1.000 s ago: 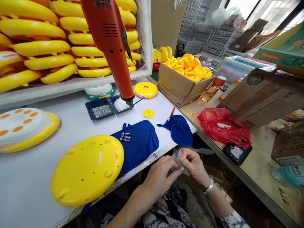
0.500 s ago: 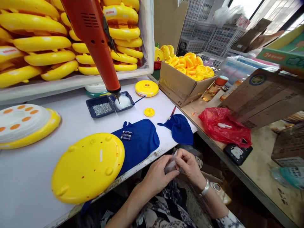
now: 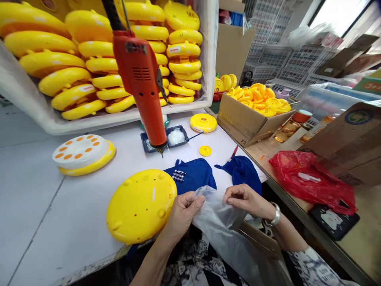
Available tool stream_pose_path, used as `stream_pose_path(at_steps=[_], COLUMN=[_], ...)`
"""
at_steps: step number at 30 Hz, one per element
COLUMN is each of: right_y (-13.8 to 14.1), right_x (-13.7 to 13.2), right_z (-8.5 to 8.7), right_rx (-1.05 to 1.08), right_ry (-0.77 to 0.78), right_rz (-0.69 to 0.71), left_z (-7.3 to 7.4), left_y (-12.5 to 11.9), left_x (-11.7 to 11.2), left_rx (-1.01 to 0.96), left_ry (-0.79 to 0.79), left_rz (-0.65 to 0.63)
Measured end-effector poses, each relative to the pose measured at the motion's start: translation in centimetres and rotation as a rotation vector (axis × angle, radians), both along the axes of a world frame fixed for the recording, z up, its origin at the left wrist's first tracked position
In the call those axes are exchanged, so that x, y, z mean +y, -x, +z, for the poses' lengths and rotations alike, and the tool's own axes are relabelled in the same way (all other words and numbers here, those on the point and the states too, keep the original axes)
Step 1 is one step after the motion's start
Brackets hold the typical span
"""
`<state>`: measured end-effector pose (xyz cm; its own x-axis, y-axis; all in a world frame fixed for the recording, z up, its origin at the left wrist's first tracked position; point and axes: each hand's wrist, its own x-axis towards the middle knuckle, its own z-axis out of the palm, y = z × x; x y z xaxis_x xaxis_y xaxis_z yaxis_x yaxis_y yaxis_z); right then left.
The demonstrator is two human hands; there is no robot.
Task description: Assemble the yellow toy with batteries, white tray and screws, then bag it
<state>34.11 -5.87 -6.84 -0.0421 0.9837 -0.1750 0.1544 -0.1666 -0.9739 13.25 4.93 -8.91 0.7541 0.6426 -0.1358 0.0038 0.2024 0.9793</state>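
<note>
A clear plastic bag (image 3: 222, 228) hangs between my hands over my lap, its upper edge pinched on both sides. My left hand (image 3: 186, 210) grips its left side between thumb and fingers. On the right side, my right hand (image 3: 245, 200) pinches the film; a silver bangle circles that wrist. Left of my hands lies a round yellow plastic housing (image 3: 139, 208), with small holes, feet and a slot facing up. Behind it, a few batteries (image 3: 179, 175) rest on a blue cloth (image 3: 198, 171). A second blue cloth (image 3: 245, 172) lies crumpled at the table's right edge.
An orange electric screwdriver (image 3: 145, 87) hangs over a dark tray (image 3: 147, 143) of screws and white material. Behind stands a large white bin (image 3: 210, 51) of stacked yellow housings. A cardboard box (image 3: 253, 125) of yellow discs and a red bag (image 3: 312, 178) sit at right.
The bag, bunched small between my fingers before, is now spread out and hanging down. My hands have moved apart. The view has shifted, so the table's things appear farther right.
</note>
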Motion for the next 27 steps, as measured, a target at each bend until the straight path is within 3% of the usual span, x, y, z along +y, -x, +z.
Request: stream_pose_path(at_steps=[4, 10, 14, 18, 21, 27], right_y=[0.7, 1.3, 0.4, -2.0, -3.4, -3.2], right_x=[0.0, 0.1, -0.4, -2.3, -4.4, -7.4], right_z=[0.3, 1.4, 2.1, 0.6, -1.2, -2.5], right_rx=[-0.003, -0.052, -0.099, -0.251, -0.188, -0.081], right_ry=[-0.005, -0.109, 0.011, 0.181, 0.158, -0.032], right_rz=[-0.050, -0.133, 0.038, 0.148, 0.001, -0.581], left_z=[-0.1, 0.4, 0.9, 0.9, 0.8, 1.3], left_y=[0.2, 0.3, 0.8, 1.2, 1.3, 0.8], left_x=[0.2, 0.5, 0.7, 0.6, 0.7, 0.8], left_rx=[0.029, -0.010, -0.054, -0.125, -0.126, -0.092], left_ry=[0.042, 0.006, -0.031, 0.147, 0.282, 0.332], left_rz=[0.139, 0.169, 0.218, 0.327, 0.399, 0.463])
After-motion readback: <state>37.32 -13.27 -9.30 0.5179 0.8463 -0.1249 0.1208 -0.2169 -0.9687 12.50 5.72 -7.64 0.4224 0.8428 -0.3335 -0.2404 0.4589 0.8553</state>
